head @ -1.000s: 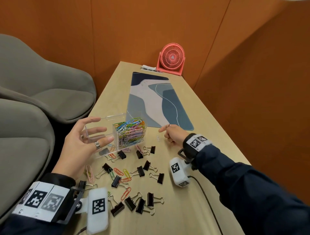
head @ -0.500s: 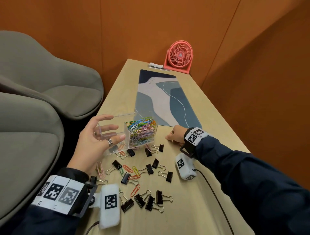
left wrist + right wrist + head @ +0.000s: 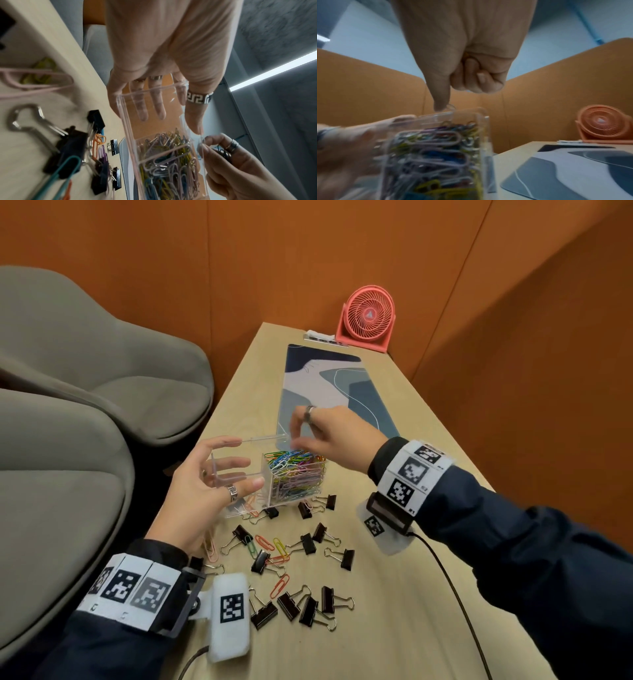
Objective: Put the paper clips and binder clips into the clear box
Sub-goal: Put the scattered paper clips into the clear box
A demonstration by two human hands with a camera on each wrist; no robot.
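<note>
The person's left hand (image 3: 202, 494) is holding the clear box (image 3: 270, 474) at its empty end, thumb on the near wall and fingers spread behind the far one, so that grip is wide around the box. The box is sitting tilted at the table's (image 3: 394, 628) left edge, its right compartment packed with colourful paper clips (image 3: 298, 474). The right hand (image 3: 329, 433) is hovering over that compartment, its grip narrow, thumb and forefinger pinching a pale paper clip (image 3: 202, 143). Black binder clips (image 3: 305, 607) and loose paper clips (image 3: 279, 585) are lying scattered on the table just before the box.
</note>
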